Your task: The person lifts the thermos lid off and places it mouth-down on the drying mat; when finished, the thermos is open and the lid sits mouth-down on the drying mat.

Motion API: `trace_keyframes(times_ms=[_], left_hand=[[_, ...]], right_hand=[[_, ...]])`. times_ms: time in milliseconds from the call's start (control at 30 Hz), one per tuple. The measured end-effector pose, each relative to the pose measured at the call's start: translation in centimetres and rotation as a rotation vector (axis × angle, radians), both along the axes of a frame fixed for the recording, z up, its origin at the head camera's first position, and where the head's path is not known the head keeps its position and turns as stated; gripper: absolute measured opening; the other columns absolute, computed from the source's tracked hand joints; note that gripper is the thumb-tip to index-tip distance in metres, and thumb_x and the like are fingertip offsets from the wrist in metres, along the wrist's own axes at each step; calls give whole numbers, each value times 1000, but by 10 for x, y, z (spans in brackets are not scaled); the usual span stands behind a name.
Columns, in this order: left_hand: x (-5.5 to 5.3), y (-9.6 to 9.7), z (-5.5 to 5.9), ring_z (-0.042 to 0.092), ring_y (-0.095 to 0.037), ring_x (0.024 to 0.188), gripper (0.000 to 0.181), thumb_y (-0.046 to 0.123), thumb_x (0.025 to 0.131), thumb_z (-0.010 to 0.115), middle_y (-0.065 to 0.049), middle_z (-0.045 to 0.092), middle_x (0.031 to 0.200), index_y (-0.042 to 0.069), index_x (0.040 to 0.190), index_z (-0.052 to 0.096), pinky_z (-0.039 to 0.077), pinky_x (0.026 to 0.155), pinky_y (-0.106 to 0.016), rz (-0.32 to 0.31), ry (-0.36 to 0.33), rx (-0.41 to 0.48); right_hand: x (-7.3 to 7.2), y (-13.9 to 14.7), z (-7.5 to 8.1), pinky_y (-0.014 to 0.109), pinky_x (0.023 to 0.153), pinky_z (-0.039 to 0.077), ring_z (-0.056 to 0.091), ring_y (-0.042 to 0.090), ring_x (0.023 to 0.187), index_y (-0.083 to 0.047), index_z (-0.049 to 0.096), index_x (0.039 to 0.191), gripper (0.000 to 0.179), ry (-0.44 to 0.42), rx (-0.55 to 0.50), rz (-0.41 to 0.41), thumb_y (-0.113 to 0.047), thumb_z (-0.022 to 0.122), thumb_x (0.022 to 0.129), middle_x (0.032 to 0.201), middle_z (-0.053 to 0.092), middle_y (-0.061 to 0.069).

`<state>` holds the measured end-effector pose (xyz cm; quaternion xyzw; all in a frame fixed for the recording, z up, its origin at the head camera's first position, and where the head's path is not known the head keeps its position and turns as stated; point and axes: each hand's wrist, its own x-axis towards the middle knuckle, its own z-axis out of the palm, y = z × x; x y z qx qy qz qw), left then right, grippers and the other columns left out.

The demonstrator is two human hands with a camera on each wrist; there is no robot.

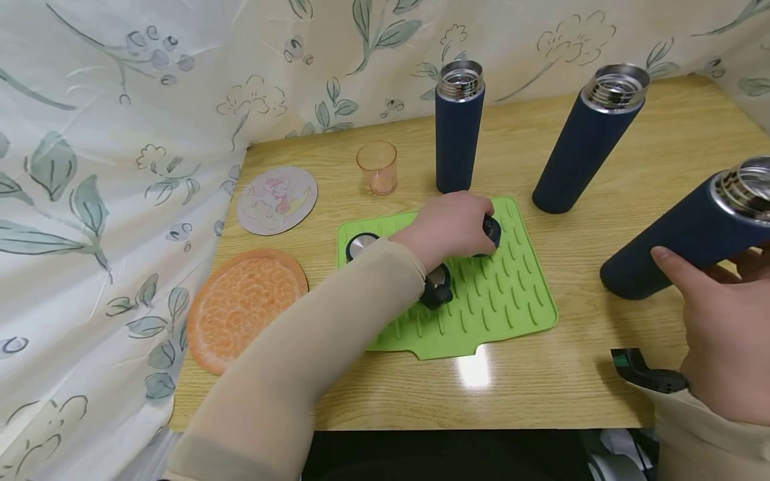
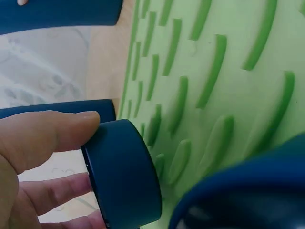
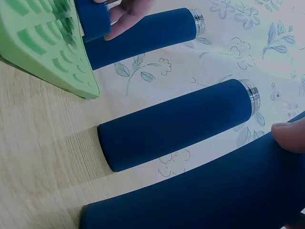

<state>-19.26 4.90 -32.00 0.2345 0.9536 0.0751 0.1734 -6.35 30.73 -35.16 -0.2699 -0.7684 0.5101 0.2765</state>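
Observation:
Over the right part of the green ridged mat (image 1: pixel 511 294), my left hand (image 1: pixel 448 227) grips a dark blue bottle cap (image 2: pixel 126 174) by its sides, thumb on one side and fingers on the other. Two more caps lie on the mat: a dark one (image 1: pixel 438 288) just below the left wrist and one with a silvery disc (image 1: pixel 362 243), partly hidden by the sleeve. My right hand (image 1: pixel 724 327) holds an uncapped dark blue bottle (image 1: pixel 668 244) round its body at the table's right. Its steel neck (image 1: pixel 748 187) points up.
Two similar uncapped bottles stand behind the mat, one in the middle (image 1: pixel 460 143) and one further right (image 1: pixel 580 153). A small pinkish glass (image 1: pixel 379 170) stands at the back. To the left lie a round picture coaster (image 1: pixel 278 200) and an orange round mat (image 1: pixel 246 307). A floral curtain (image 1: pixel 337 67) borders the table.

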Motion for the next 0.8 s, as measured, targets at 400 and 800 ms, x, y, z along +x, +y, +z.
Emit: trace_keyframes(times_ms=[400,800], left_hand=[[-1,1,-8,64,-13,128,63,44,100,79,5,67,150,24,157,61,57,96,-32,-30,20,-80],[53,-61,36,61,-18,140,69,48,107,70,0,56,159,26,167,48,55,111,-37,58,167,99]], right_hand=[[-5,-5,-2,27,125,38,49,10,150,-33,38,167,87,15,-11,59,-2,80,97,166,49,-11],[3,-9,-1,22,117,43,49,-3,135,-35,35,167,82,-58,51,-64,-27,82,99,162,46,-15]])
